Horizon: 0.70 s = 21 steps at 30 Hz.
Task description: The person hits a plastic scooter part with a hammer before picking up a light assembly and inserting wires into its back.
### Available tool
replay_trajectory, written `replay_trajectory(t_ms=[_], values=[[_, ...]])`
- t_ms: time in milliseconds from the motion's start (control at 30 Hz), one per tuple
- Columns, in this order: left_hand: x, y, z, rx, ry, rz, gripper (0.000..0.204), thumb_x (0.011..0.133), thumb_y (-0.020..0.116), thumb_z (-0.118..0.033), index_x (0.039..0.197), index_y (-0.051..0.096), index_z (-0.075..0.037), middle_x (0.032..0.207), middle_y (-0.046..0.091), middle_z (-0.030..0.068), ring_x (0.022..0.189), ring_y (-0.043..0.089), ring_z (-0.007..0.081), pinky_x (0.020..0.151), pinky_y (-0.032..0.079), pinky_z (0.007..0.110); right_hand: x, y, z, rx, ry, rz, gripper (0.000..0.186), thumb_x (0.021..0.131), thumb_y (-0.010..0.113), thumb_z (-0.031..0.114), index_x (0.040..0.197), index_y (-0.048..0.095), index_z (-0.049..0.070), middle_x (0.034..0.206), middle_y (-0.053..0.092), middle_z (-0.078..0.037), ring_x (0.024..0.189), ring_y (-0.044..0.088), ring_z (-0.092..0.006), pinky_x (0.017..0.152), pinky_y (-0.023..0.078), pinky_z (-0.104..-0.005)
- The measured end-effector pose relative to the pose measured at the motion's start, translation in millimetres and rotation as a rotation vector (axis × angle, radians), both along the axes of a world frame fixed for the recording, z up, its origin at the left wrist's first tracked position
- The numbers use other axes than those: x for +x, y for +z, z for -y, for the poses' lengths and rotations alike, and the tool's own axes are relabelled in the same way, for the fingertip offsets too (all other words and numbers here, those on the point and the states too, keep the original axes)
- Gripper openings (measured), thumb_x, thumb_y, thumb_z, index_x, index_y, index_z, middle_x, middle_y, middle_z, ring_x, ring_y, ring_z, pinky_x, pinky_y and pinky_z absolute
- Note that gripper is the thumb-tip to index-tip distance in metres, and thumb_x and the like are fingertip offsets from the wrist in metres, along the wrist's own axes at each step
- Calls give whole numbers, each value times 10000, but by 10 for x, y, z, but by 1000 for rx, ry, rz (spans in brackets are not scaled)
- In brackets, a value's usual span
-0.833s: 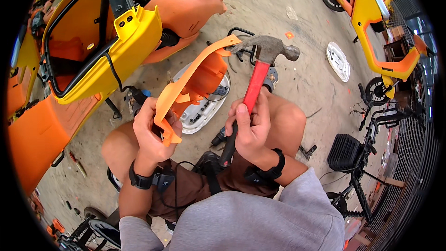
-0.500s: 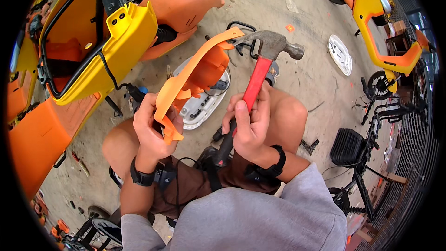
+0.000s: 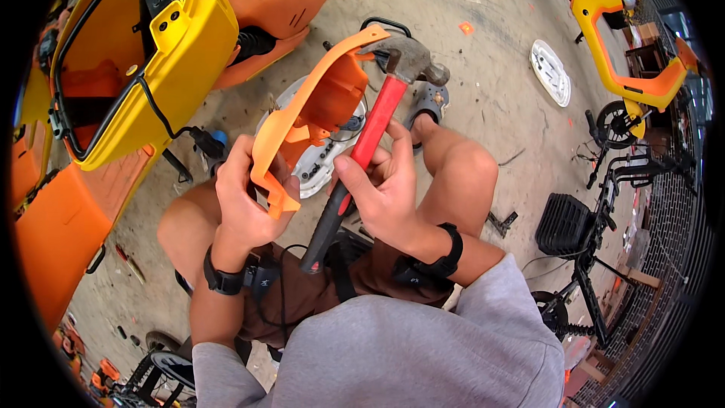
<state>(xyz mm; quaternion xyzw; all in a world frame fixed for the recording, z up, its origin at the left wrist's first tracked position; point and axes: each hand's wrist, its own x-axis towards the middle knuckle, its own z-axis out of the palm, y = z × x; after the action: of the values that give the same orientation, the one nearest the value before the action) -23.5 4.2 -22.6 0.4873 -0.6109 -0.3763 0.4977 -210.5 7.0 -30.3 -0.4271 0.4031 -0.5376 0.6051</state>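
While our left hand (image 3: 243, 200) is gripping the orange shell (image 3: 326, 100) over the left edge of the white tray (image 3: 316, 187), our right hand (image 3: 389, 196), clasping the hammer (image 3: 379, 122), is swinging leftward, bringing its claw (image 3: 379, 46) closer to the shell; contact is unclear.

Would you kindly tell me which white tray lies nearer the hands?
The white tray beyond the orange part, partly hidden by it; the other white tray lies farther off to the right, in full view.
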Motion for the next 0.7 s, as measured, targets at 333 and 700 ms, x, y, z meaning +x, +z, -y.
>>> replay_trajectory(t_ms=[333,700], values=[[78,84,38,70,42,234,285,701,728,-5,879,505,-17,692,542,97,592,530,189,590,457,291,-83,59,96,48,24,-145,585,952,600,31,1453,299,-2,860,612,-24,694,546,-43,592,436,-207],[216,108,40,142,-31,314,252,731,575,86,960,521,-7,806,568,44,712,572,111,613,485,252,-205,92,164,72,61,-263,596,920,621,14,1462,376,-31,831,592,8,698,517,-33,597,428,-198]])
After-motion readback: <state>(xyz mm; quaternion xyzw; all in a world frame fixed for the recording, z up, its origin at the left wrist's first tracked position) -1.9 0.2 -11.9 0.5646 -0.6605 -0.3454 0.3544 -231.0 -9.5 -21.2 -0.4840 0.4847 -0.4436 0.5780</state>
